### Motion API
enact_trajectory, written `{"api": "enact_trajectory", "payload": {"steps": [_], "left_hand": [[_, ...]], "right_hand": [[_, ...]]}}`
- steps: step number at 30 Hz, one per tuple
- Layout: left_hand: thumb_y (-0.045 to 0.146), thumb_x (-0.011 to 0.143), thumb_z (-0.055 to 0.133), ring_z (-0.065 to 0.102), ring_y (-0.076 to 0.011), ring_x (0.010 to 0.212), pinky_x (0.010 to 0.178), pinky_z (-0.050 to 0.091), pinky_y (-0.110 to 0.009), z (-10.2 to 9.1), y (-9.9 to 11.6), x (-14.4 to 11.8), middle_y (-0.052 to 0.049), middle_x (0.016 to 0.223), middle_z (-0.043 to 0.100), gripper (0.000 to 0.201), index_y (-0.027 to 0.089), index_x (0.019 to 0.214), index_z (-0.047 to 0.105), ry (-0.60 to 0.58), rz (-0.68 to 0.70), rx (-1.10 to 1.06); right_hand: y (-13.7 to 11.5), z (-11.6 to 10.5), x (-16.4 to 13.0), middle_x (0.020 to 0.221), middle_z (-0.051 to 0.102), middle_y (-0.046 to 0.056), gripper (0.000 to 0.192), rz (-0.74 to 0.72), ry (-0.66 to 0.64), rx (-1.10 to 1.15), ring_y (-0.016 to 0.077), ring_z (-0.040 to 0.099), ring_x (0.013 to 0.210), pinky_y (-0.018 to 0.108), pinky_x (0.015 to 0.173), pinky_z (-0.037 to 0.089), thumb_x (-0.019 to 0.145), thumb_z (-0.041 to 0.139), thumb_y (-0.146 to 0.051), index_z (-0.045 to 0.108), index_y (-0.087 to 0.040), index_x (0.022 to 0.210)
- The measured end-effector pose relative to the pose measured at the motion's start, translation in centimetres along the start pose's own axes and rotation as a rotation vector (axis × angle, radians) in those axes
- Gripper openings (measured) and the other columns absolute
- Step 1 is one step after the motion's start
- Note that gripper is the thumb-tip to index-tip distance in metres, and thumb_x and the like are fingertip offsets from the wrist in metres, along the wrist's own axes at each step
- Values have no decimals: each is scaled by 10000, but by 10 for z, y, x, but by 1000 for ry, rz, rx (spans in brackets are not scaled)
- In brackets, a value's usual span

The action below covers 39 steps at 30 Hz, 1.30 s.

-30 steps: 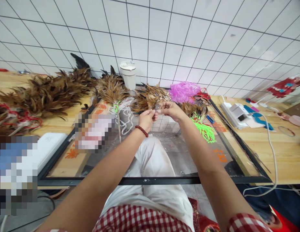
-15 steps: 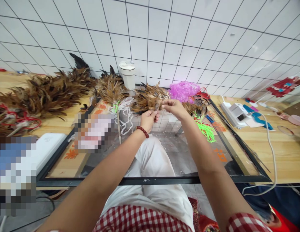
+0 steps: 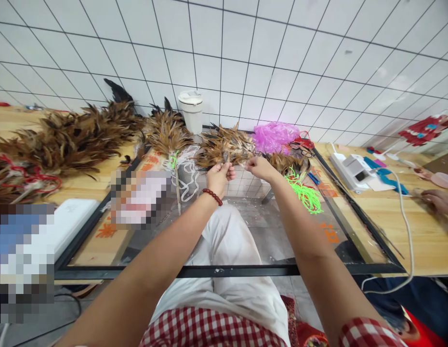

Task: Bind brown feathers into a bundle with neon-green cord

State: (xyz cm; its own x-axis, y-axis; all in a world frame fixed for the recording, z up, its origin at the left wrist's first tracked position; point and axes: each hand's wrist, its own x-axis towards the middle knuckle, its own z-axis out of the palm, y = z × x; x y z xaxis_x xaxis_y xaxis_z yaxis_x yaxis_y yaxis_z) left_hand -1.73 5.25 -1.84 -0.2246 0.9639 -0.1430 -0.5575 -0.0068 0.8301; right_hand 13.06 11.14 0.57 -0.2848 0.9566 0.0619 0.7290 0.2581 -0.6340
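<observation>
My left hand (image 3: 218, 177), with a red bead bracelet at the wrist, grips the base of a small bunch of brown feathers (image 3: 226, 147) held up over the glass tabletop (image 3: 245, 231). My right hand (image 3: 258, 167) is just to the right of it, fingers pinched together close to the bunch's base; whether it holds a feather or a thread is too small to tell. A finished feather duster (image 3: 168, 134) tied with green cord lies left of the bunch.
A long pile of brown feathers (image 3: 65, 140) covers the left of the wooden bench. A white cup (image 3: 191, 112), a pink plastic bag (image 3: 275, 136), green cords (image 3: 306, 193) and a white device (image 3: 354, 169) with cable lie around. Another person's hand (image 3: 439, 200) rests at far right.
My right hand has drawn a little right and down from the bunch. Another person's hand has come into view at the right edge.
</observation>
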Motion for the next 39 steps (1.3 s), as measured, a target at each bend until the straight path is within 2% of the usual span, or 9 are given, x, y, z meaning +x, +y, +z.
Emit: {"api": "enact_trajectory", "payload": {"steps": [4, 7, 13, 18, 21, 23, 29, 34, 39], "left_hand": [[201, 780, 681, 611, -77, 568, 617, 509, -223, 0, 0, -1, -24, 661, 647, 126, 111, 740, 601, -37, -18, 1], [184, 787, 672, 645, -98, 611, 666, 529, -253, 1, 1, -3, -49, 696, 672, 112, 104, 741, 609, -90, -37, -3], [204, 776, 688, 615, -97, 551, 627, 523, -255, 1, 3, -3, -31, 631, 644, 148, 105, 715, 597, -112, -82, 21], [183, 782, 666, 519, -53, 470, 493, 426, -183, -1, 0, 0, 13, 564, 572, 160, 109, 668, 582, -110, -31, 38], [176, 798, 643, 482, -38, 455, 468, 386, -169, -1, -2, 1, 30, 552, 547, 121, 107, 706, 607, -83, 1, 44], [177, 806, 633, 487, -38, 462, 476, 389, -170, -1, -2, 1, 30, 557, 549, 111, 109, 721, 612, -54, 0, 34], [191, 801, 645, 501, -41, 476, 493, 399, -172, 0, -1, 1, 25, 566, 552, 126, 114, 712, 601, -21, 1, -20], [219, 774, 683, 506, -42, 481, 499, 404, -176, 0, -1, 1, 23, 576, 558, 140, 118, 722, 602, -17, 15, -30], [221, 772, 688, 501, -42, 475, 492, 397, -177, -1, -1, 2, 23, 568, 557, 146, 118, 719, 600, -10, 16, -40]], "right_hand": [[-16, -4, -5, 507, 553, -29, 120, 137, -86, 660, 79, 482, 463, 198, 472, 382, 674, 686, -248, 598, -167, 678], [-28, -2, -9, 588, 629, 9, 122, 140, -179, 796, 88, 554, 517, 192, 486, 414, 637, 698, -233, 607, -160, 672], [-34, 10, -8, 579, 612, -15, 71, -124, -22, 597, 95, 534, 537, 221, 543, 421, 650, 644, -209, 598, -163, 622], [-23, 9, -2, 666, 651, 7, 156, -226, -69, 562, 121, 575, 644, 258, 670, 473, 728, 618, -295, 665, -147, 711], [-5, 2, 5, 834, 700, 41, 211, -198, 98, 381, 163, 623, 802, 322, 803, 503, 792, 546, -239, 709, -148, 891], [8, 0, 9, 981, 705, 69, 264, -194, 210, 104, 203, 624, 977, 372, 941, 472, 770, 505, -124, 729, -158, 907], [24, 10, 7, 1387, 548, 60, 674, -235, -26, -352, 241, 473, 1305, 397, 1107, 361, 650, 467, 43, 623, -199, 1259], [9, -8, 0, 1166, 701, 40, 578, -201, -199, -350, 193, 614, 1140, 279, 1005, 443, 674, 456, 43, 719, -220, 1117], [5, -23, -3, 1067, 733, 55, 469, -91, 113, -378, 243, 645, 1078, 337, 964, 469, 730, 490, -40, 734, -232, 1081]]}}
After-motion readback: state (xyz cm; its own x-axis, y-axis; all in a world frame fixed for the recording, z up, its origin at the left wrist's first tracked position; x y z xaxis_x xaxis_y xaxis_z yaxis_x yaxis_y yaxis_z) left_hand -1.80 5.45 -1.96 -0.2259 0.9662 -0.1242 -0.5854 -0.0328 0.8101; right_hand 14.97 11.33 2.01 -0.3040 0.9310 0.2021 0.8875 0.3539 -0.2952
